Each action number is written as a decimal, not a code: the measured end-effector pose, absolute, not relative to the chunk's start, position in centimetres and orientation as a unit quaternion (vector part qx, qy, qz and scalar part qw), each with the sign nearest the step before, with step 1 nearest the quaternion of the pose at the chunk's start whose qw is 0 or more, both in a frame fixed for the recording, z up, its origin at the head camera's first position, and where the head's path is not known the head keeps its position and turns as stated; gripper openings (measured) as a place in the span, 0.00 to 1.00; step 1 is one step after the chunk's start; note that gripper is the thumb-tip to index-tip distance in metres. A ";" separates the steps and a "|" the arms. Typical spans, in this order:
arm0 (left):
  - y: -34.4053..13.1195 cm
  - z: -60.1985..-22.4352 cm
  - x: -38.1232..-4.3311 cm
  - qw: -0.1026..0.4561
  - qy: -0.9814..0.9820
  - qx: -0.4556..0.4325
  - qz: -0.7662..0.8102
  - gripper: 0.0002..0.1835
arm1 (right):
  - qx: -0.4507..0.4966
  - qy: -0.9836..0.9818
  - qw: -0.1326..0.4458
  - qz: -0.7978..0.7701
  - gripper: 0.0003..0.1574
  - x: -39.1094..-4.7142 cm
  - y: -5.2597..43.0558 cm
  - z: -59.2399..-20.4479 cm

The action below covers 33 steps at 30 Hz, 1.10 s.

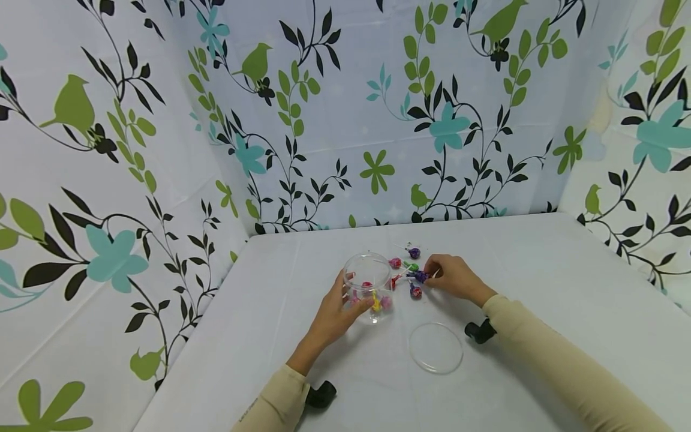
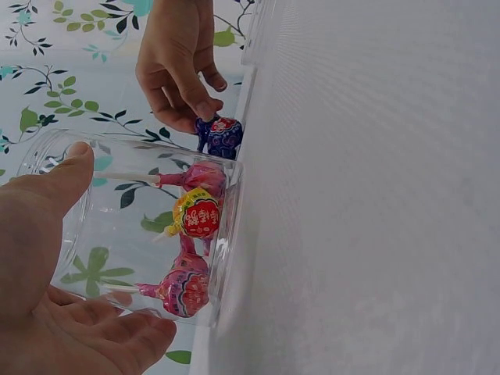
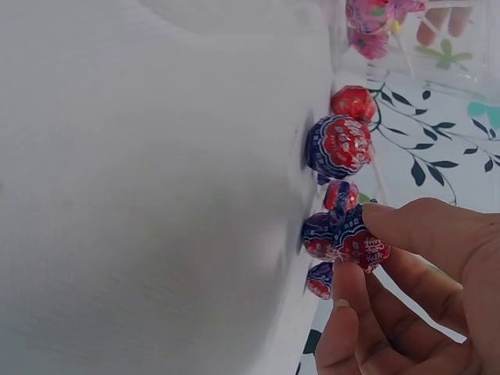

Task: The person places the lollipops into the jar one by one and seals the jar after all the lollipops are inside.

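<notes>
Seeing below centre a clear lid, perhaps aside to leave the jar uncovered. At centre, gripping this jar of lollipops with left hand, fingers clamped round its wall, likely for steadiness. Rightward, pinching one purple lollipop between fingers of right hand. Beyond, noticing loose lollipops on the surface, seemingly grouped for reach.

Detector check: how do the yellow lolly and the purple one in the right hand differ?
The yellow lolly sits inside the jar; the purple lolly is outside, pinched by the right hand. The yellow lolly's wrapper is yellow and red; the purple lolly's is dark purple-blue and red. Both have round, wrapped heads.
</notes>
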<state>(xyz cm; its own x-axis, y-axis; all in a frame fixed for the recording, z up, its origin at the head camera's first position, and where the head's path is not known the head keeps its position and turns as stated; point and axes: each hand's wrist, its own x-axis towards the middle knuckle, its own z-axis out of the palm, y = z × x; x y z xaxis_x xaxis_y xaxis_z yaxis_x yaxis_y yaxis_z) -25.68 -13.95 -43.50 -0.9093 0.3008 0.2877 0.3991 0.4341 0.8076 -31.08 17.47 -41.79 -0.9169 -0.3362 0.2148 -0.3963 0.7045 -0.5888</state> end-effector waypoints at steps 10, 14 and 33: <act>-14.0 -43.6 -25.6 0.052 -0.844 -0.209 -0.491 0.51 | 0.183 -0.922 0.047 0.337 0.12 -30.8 17.8 -40.7; -14.0 -43.6 -25.6 0.052 -0.847 -0.206 -0.488 0.51 | 0.183 -0.922 0.054 0.337 0.13 -30.7 17.9 -40.0; -14.1 -43.7 -25.9 0.048 -0.849 -0.206 -0.484 0.52 | 0.194 -0.912 0.088 0.350 0.12 -29.9 17.5 -37.8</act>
